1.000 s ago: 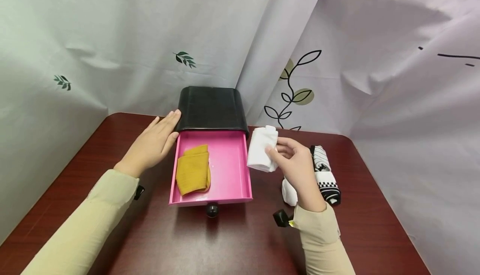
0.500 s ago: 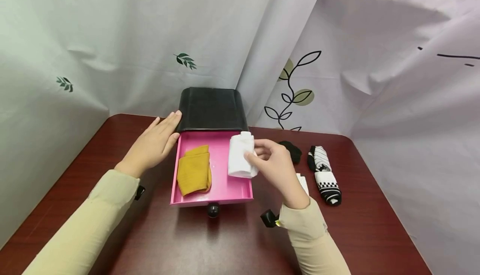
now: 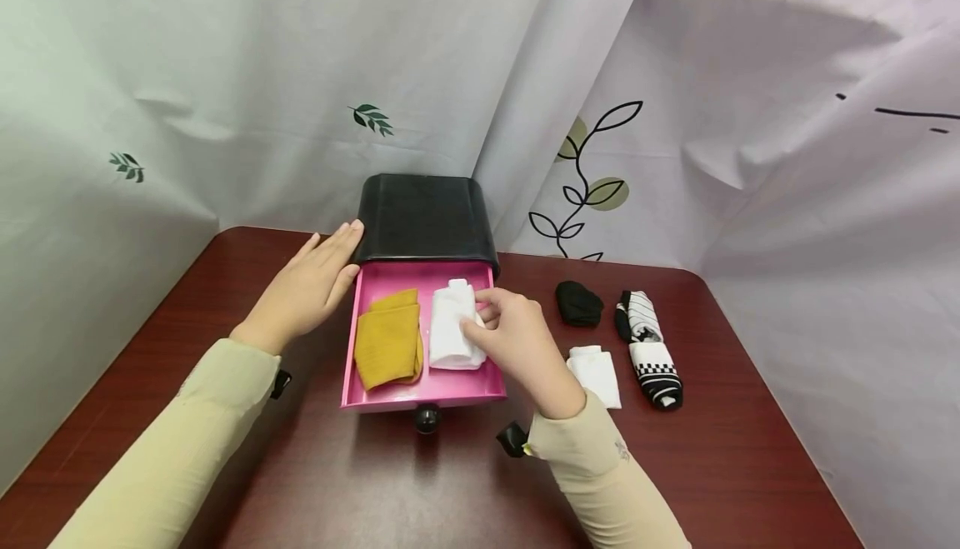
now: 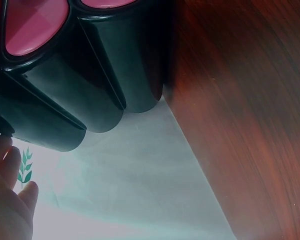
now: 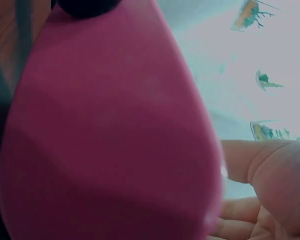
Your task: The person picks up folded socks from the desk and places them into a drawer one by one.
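Observation:
A black cabinet (image 3: 423,217) stands at the back of the table with its pink drawer (image 3: 423,405) pulled out. My left hand (image 3: 303,286) lies with straight fingers against the cabinet's left side; its fingers also show at the left edge of the left wrist view. My right hand (image 3: 517,341) pinches a folded white sock (image 3: 452,328) between thumb and fingers, inside the drawer's right half. Beside it, a folded mustard-yellow sock (image 3: 387,341) lies in the left half. In the right wrist view the drawer front (image 5: 110,110) hides the sock and part of the right hand (image 5: 285,185).
Right of the drawer lie a black folded sock (image 3: 579,303), a white folded sock (image 3: 595,376), a white-and-black striped sock (image 3: 641,316) and a checkered one (image 3: 656,376). A black knob (image 3: 427,420) juts from the drawer front. A white patterned curtain (image 3: 300,74) hangs behind the table.
My right hand has carried the white sock leftward from beside the drawer to over and down into its right half, uncovering the socks on the table. The left hand has stayed in place.

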A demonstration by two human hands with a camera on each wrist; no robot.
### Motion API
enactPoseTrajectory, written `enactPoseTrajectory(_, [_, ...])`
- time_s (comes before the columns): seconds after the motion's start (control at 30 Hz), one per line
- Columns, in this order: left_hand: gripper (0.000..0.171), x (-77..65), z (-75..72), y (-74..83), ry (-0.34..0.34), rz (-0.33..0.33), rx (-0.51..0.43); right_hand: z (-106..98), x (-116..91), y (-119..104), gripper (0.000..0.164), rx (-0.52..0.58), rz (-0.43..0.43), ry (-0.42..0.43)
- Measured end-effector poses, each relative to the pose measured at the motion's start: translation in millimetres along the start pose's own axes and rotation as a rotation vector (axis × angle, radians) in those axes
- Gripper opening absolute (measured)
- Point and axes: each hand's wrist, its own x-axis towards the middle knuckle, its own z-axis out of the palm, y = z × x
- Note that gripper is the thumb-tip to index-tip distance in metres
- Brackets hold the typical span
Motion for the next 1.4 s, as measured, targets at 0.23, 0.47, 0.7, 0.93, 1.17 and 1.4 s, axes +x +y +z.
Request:
enactPoseTrajectory(0.23, [0.06,0.0,0.2,1.1,0.005,0.004,-0.007,8.6,-0.2,-6.2,0.031,-0.094,-0.008,-0.014])
enactPoseTrajectory(0.47, [0.06,-0.1,0.5,1.5,0.004,0.002,-0.006,11.9,-3.8,-7.9,0.032,-0.196,-0.083,0.058])
enactPoseTrajectory(0.7, [0.06,-0.4,0.4,1.3,0.004,0.0,-0.004,13.0,-7.6,-8.0,0.02,-0.296,-0.187,0.175])
enactPoseTrajectory(0.93, [0.06,-0.2,1.2,0.7,0.008,0.003,-0.004,12.4,-8.4,-5.0,0.015,-0.352,-0.22,0.218])
enactPoseTrajectory(1.17, [0.06,-1.2,0.8,1.4,0.009,-0.004,-0.001,10.6,-9.2,-2.8,0.012,-0.338,-0.229,0.21])
enactPoseTrajectory(1.4, [0.06,-0.8,0.3,2.9,0.01,-0.003,0.001,7.9,-10.9,1.1,0.008,-0.253,-0.231,0.214])
